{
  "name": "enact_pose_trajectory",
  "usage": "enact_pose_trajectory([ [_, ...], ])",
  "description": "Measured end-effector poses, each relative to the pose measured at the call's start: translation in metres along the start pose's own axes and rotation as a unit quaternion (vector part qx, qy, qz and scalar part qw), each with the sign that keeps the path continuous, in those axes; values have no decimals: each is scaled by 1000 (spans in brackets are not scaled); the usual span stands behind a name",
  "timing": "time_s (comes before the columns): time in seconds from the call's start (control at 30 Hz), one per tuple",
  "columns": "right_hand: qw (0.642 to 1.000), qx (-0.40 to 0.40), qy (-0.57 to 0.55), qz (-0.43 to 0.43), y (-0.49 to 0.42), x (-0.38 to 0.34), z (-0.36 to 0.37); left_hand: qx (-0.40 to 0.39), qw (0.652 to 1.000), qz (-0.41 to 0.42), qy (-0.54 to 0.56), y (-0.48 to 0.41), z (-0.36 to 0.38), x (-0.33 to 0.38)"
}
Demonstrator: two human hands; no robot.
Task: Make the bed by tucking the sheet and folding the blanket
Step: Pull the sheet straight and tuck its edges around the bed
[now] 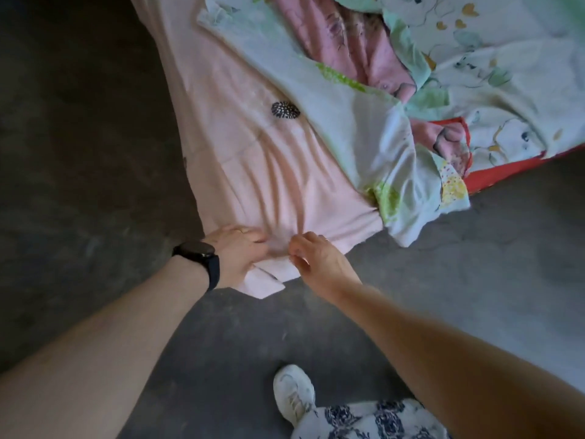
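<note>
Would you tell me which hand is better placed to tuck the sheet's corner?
Probably left: the left hand grips the pink sheet at its hanging corner; the right hand sits beside it.

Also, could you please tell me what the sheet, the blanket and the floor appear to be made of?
The sheet looks like thin, matte woven cloth, probably cotton: it gathers in fine creases. The blanket seems thicker and softer, perhaps fleece: its folds are rounder. The floor looks like bare concrete: grey, mottled, matte.
</note>
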State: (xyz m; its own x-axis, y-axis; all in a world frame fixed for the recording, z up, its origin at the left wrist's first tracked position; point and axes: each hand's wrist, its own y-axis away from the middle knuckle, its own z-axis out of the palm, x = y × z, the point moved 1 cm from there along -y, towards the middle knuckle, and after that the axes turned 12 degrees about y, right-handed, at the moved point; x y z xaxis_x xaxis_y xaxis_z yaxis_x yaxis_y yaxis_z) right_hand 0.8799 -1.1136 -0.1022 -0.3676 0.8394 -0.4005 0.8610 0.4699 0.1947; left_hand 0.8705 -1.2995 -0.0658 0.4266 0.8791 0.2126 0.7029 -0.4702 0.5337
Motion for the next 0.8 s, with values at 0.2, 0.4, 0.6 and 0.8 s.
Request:
enact_pose_trajectory([
  [0.2, 995, 18, 8, 98, 0, -40, 9, -23, 997, -12, 68, 21, 3, -13],
  [0.4, 993, 40, 108, 17, 11, -45, 34, -53, 977, -127, 165, 37, 36, -16],
  [0.6, 975, 10, 222, -33, 23, -54, 74, 26, 980, -178, 80, 39, 77, -9],
  [0.8, 976, 53, 204, 54, 11, -52, 77, 221, 961, -159, 40, 22, 92, 7],
])
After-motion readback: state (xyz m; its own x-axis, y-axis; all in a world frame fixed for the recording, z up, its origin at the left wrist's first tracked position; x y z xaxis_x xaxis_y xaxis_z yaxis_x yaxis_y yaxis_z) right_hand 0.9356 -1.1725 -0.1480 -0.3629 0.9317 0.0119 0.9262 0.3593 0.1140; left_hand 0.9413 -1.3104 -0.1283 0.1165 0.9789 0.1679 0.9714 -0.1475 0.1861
